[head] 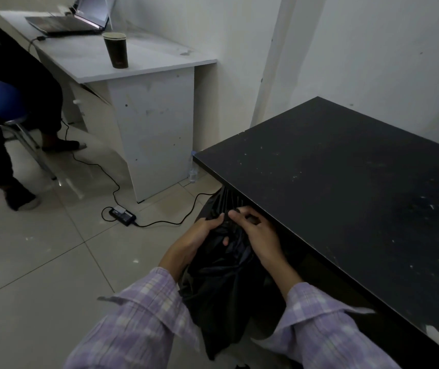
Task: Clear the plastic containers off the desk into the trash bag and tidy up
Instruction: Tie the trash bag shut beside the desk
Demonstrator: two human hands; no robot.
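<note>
A black trash bag hangs between my arms beside the front edge of the black desk. My left hand grips the gathered top of the bag from the left. My right hand pinches the same bunched plastic from the right, close under the desk's edge. The bag's contents are hidden. No plastic containers show on the black desktop, which carries only white specks and scuffs.
A white desk at the back left holds a dark paper cup and an open laptop. A power adapter and cable lie on the tiled floor. A clear bottle stands by the white desk. A seated person's legs are at far left.
</note>
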